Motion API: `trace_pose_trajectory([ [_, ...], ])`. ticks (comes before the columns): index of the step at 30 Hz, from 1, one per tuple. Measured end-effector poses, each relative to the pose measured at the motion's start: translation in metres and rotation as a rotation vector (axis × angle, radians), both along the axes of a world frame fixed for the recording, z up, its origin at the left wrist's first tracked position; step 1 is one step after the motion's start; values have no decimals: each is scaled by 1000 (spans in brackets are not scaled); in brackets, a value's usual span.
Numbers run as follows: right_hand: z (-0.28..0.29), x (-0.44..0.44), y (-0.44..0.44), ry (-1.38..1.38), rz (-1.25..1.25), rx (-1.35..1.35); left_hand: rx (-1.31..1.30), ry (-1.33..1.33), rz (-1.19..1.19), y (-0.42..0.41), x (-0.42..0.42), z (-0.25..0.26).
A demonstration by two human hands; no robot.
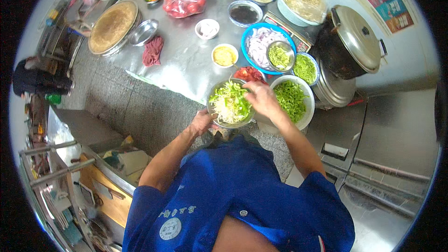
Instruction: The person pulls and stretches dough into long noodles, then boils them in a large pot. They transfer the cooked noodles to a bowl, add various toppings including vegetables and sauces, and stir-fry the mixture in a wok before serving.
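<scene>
My left hand (203,122) grips the rim of a round metal bowl (249,114) at its lower left side. Bean sprouts and cut green vegetables (230,102) fill the bowl. Over its upper right edge is my right hand (260,97), slightly blurred, its fingers at the greens; whether they hold any cannot be told. Just right of that hand stands a white basket (309,112) of chopped green leaves (289,98). Red peppers or a similar red food (249,73) lie behind the metal bowl, partly hidden by it. A white bowl of yellow minced food (224,56) sits farther back.
On the steel table (185,59) are a blue basin (244,47) of sliced onions, a bag of tomatoes (184,2), a red cloth (153,51) and a round board (113,28). A large lidded pot (357,38) stands right. Another person (42,77) is far left.
</scene>
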State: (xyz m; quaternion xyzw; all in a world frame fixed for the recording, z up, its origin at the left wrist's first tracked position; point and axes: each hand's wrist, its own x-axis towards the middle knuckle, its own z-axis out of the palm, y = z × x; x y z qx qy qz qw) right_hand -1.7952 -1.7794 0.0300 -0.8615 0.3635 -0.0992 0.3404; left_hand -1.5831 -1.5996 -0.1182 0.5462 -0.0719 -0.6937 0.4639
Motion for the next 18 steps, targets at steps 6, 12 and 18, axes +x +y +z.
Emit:
trace_pose_trajectory([
  [6,-82,13,-53,460,-66,-171,-9,-102,78,29,27,-3],
  [12,-135,20,-76,486,19,-254,36,-135,141,50,32,-21],
  [18,-148,-10,-81,65,-132,-207,0,-83,206,39,14,-14],
])
